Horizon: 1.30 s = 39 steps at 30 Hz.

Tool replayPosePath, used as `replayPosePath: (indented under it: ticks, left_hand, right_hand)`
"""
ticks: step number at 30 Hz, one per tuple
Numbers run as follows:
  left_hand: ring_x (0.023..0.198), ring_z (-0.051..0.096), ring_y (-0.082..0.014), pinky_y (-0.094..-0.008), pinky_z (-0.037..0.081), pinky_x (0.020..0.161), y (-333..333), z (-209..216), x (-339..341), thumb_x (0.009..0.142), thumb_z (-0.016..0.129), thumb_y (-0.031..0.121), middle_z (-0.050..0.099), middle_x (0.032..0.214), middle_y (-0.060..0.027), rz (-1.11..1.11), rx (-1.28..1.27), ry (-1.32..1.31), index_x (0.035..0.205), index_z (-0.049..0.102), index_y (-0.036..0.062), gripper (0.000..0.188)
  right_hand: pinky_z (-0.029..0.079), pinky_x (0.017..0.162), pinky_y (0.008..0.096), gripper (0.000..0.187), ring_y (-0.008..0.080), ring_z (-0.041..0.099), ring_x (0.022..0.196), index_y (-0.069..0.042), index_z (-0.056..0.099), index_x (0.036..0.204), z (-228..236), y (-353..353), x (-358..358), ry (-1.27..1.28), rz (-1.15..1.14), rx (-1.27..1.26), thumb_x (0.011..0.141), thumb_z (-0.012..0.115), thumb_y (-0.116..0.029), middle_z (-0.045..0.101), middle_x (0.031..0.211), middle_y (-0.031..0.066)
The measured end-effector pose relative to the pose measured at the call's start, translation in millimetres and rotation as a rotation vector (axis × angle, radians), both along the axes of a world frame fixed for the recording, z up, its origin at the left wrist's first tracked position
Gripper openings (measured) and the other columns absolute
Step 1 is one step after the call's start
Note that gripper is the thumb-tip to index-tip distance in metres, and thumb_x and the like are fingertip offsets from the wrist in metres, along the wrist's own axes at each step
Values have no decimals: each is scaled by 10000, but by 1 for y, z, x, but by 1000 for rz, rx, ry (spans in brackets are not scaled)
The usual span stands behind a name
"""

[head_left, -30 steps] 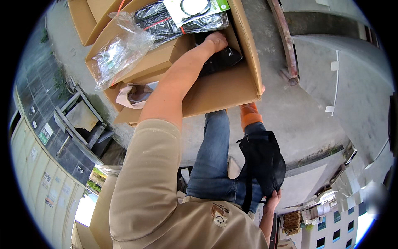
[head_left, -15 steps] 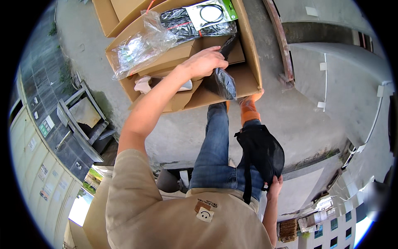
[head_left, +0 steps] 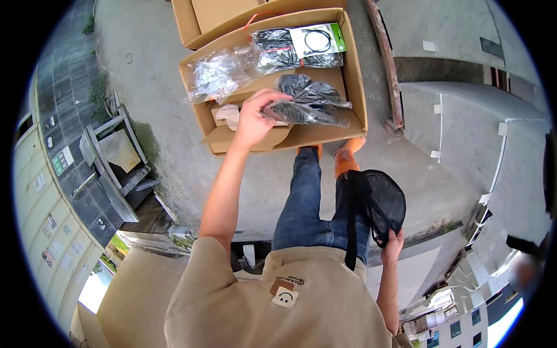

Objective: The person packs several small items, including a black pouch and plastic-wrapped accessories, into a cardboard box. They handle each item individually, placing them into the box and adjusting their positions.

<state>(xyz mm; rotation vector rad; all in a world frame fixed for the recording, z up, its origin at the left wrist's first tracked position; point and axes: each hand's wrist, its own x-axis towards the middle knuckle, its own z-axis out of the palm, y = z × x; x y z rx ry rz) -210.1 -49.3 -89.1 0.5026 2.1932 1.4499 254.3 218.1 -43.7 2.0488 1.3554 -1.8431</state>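
My left hand [head_left: 255,119] is over the open cardboard box [head_left: 357,101], its fingers closed on the end of a dark packet in clear plastic [head_left: 307,113]. Just beyond lies another plastic-wrapped dark packet [head_left: 310,89], inside the box. What the packets contain cannot be made out. By my right thigh, my right hand [head_left: 393,246] grips the lower edge of a black mesh bag [head_left: 387,200]. A black strap [head_left: 352,232] hangs from this bag across my jeans.
Crumpled clear plastic [head_left: 217,72], a black wrapped bundle [head_left: 272,40] and a green-topped packet with a black cord [head_left: 318,40] lie in the box. Behind is another carton [head_left: 223,14]. A wooden frame [head_left: 125,153] stands left; a rusty beam [head_left: 387,64] runs right.
My left hand has drawn back toward the left with the packet, which now lies sideways above the box. The mesh bag has turned slightly in my right hand, and the view has shifted.
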Motion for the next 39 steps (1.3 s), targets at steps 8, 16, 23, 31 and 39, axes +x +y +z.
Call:
replayPosePath:
  ticks: [8, 16, 23, 31, 39]
  left_hand:
    - [1009, 635, -128, -287, 486, 921, -34, -15, -6, 847, 671, -86, 688, 1116, -46, 683, 602, -395, 1153, 634, 19, 326]
    - [1123, 611, -200, -373, 494, 965, -74, 8, -32, 917, 613, 5, 646, 1224, -62, 790, 846, -571, 1249, 589, 53, 337]
    - [1110, 623, -283, -443, 505, 987, -123, -20, -4, 911, 615, 25, 653, 1197, -134, 1081, 1043, -890, 1203, 586, 15, 294]
    - [1115, 610, -328, -498, 513, 974, -143, -58, 51, 981, 542, 132, 629, 1225, -149, 1303, 891, -1040, 1209, 565, 15, 258]
    - [1103, 614, -369, -543, 559, 909, -125, -37, 91, 997, 506, 146, 610, 1217, -178, 1229, 763, -1074, 1211, 539, -3, 263]
  right_hand:
    - [427, 461, 262, 192, 133, 565, 555, -46, 506, 1132, 30, 11, -57, 117, 84, 43, 941, 516, -43, 622, 866, 78]
    - [414, 451, 246, 274, 116, 553, 577, -51, 506, 1195, 70, 8, -110, 352, 69, 45, 924, 518, -10, 626, 912, 55]
    - [512, 583, 332, 248, 145, 483, 495, -29, 504, 1164, 92, 2, -147, 647, -114, -174, 944, 517, -141, 642, 861, 107]
    - [524, 551, 331, 195, 172, 534, 500, -23, 534, 1117, 92, -23, -166, 551, -66, -189, 950, 515, -122, 649, 830, 109]
    - [511, 533, 322, 186, 169, 527, 493, -33, 529, 1135, 76, -17, -181, 567, 24, -251, 957, 524, -88, 648, 822, 98]
